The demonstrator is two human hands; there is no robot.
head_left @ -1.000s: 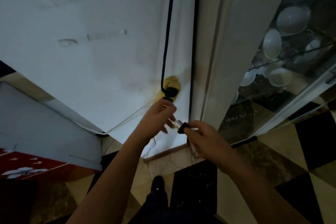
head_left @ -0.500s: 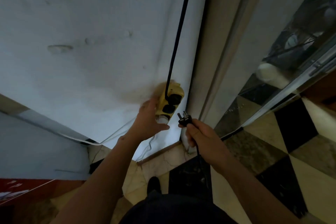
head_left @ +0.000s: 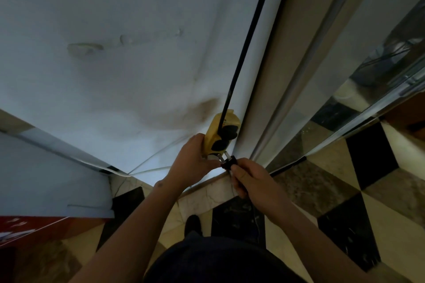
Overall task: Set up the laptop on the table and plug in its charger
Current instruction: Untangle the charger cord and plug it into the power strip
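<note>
A yellow socket block (head_left: 212,136) hangs on the white wall, low near the corner. One black plug sits in its upper socket, and that plug's thick black cable (head_left: 247,37) runs up the wall. My left hand (head_left: 195,163) grips the block's left side and lower end. My right hand (head_left: 249,179) holds the black charger plug (head_left: 227,161), whose two metal pins point up at the block's lowest socket, just short of it. The charger's thin cord trails down under my right hand. The laptop is not in view.
A white door frame (head_left: 285,76) stands right of the block, with a glass panel (head_left: 358,103) beyond it. Thin white wires (head_left: 147,163) run along the wall's foot. The floor (head_left: 345,190) is black and cream tile. A red-and-white box (head_left: 34,227) sits at the lower left.
My right hand has brought the charger plug up and left, from beside the block to just under its lowest socket. My left hand has slid lower on the block. The camera has moved closer.
</note>
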